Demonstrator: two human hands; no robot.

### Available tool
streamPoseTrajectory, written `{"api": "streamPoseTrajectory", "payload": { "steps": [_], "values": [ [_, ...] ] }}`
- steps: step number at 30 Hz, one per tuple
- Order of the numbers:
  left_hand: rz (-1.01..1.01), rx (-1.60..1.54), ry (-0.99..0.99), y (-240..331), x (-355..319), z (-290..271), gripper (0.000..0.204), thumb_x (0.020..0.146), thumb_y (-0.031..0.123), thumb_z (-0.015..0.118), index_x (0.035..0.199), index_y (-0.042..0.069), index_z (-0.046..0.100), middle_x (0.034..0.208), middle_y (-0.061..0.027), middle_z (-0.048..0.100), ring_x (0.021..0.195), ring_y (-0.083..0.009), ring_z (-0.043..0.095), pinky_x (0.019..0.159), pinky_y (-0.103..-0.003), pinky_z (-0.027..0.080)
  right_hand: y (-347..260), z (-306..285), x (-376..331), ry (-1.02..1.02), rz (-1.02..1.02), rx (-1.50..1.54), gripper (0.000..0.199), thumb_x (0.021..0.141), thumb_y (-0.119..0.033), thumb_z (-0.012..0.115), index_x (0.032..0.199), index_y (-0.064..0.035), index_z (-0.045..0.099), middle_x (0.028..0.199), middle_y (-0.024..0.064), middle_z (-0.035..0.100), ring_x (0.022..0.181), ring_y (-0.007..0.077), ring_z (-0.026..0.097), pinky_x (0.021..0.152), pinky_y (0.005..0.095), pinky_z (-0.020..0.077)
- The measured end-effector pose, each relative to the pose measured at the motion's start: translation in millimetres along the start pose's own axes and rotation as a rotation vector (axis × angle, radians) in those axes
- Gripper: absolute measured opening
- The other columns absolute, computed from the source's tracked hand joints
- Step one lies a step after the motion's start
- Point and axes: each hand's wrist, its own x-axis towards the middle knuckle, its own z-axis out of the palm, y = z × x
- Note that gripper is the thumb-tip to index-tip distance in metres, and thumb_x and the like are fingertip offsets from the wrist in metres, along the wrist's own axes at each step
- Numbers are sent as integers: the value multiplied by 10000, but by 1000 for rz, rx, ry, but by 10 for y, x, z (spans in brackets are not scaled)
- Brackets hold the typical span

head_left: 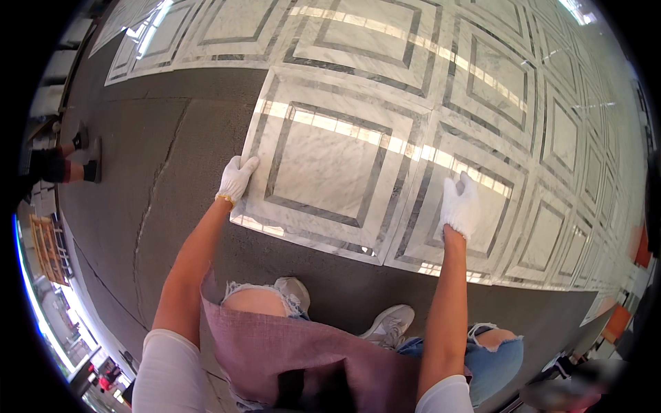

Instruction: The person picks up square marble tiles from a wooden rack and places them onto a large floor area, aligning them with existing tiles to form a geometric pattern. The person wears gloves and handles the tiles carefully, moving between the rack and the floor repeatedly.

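Note:
A square white marble tile (pixel 323 165) with grey inlaid frames lies at the near left corner of a patterned floor. My left hand (pixel 236 179), in a white knit glove, grips this tile's left edge, thumb on the top face; the fingers at the edge are partly hidden. To the right, my right hand (pixel 460 204), gloved the same way, is over the neighbouring marble tile (pixel 490 237) with its fingers stretched out and apart. Nothing shows in it. A narrow seam separates the two tiles, which lie side by side.
More glossy marble tiles (pixel 361 27) extend to the back and right, with bright reflections. Bare grey concrete (pixel 186 144) with a crack lies to the left. Another person's legs (pixel 69 162) stand at far left, near a wooden pallet (pixel 47 248). My shoes (pixel 390 323) are just below the tiles.

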Motion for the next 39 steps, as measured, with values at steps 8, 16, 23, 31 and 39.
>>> {"api": "streamPoseTrajectory", "payload": {
  "steps": [8, 16, 23, 31, 39],
  "values": [
    [-72, 454, 10, 224, -103, -77, 602, 873, 572, 486, 1045, 1, 558, 1065, -271, 614, 1011, -441, 584, 845, -478, 461, 315, 424, -243, -157, -137, -509, 730, 809, -438, 647, 1390, -75, 396, 1401, 181, 415, 1273, 348, 414, 1000, 409, 412],
    [277, 707, -31, 1667, 54, 289, 407, 861, 429, 537, 1050, 75, 608, 948, -182, 656, 981, -359, 608, 807, -448, 489, 399, 273, -131, -153, -222, -532, 703, 777, -437, 686, 1339, -89, 446, 1344, 149, 466, 1219, 333, 453, 963, 389, 436],
    [51, 591, 277, 1122, 422, 459, 595, 775, 415, 596, 1252, 72, 501, 1260, -199, 507, 1152, -414, 500, 938, -465, 445, 510, 320, -117, -131, -248, -508, 665, 809, -375, 666, 1351, -94, 403, 1371, 154, 426, 1233, 373, 431, 946, 424, 447],
    [-212, 402, 249, 971, 860, 366, 748, 744, 489, 615, 1354, 80, 474, 1349, -249, 442, 1232, -394, 458, 1019, -425, 388, 476, 367, -87, -188, -200, -539, 650, 838, -348, 641, 1376, -90, 382, 1418, 167, 386, 1279, 391, 389, 962, 451, 431],
    [-135, 466, 107, 1160, 657, 342, 771, 717, 493, 640, 1317, 40, 472, 1298, -265, 448, 1206, -421, 453, 994, -439, 409, 435, 429, -100, -205, -185, -575, 673, 848, -320, 633, 1396, -49, 352, 1432, 198, 356, 1281, 431, 370, 987, 471, 410]
  ]
}}
